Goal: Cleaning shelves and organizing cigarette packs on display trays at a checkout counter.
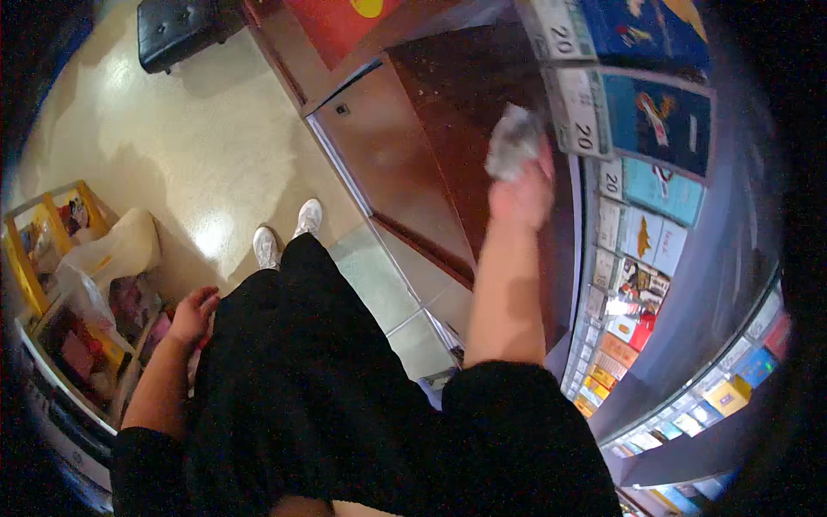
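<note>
My right hand (522, 197) is shut on a crumpled whitish-grey cloth (514, 142), reaching over a dark reddish-brown wooden surface (465, 90). The hand and cloth are slightly blurred, and whether the cloth touches the wood cannot be told. Beside that surface, on the right, stands a shelf of small boxed packs (662, 129) with numbered price tags (581, 110) along its edge. My left hand (192, 315) hangs low at my left side with its fingers loosely curled and apart, holding nothing visible. It is near a bin of packaged goods (132, 300).
A black tufted bench (181, 32) stands on the glossy floor (194, 129) at the upper left. A yellow-framed rack (48, 258) and a translucent plastic bag (106, 258) are at the left. Lower shelves of packs (727, 394) curve along the right.
</note>
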Demonstrator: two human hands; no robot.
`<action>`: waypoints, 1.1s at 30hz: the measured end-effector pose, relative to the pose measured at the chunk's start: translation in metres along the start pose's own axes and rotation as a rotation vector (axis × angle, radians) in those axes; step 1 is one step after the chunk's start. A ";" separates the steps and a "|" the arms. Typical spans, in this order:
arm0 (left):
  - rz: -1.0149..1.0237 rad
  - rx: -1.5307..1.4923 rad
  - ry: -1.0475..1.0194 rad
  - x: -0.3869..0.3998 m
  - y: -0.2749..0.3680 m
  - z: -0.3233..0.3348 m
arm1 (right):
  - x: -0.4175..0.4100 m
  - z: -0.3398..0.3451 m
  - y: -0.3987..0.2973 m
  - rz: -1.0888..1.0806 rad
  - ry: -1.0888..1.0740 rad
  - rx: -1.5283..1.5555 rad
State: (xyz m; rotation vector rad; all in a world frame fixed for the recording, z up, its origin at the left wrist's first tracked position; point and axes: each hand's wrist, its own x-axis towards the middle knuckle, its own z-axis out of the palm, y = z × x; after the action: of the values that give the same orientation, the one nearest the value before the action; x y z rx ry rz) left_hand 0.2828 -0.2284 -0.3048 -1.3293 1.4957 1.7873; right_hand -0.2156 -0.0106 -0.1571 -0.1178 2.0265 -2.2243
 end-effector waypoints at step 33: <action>-0.165 0.035 0.078 -0.015 -0.018 0.020 | 0.244 0.059 0.035 -0.088 -0.129 -0.992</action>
State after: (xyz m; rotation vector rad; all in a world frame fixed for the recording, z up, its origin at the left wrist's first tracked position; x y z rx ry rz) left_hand 0.2966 -0.2004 -0.3015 -1.4752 1.4064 1.6158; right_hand -0.4471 -0.1081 -0.1940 -0.4243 2.8447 -0.9968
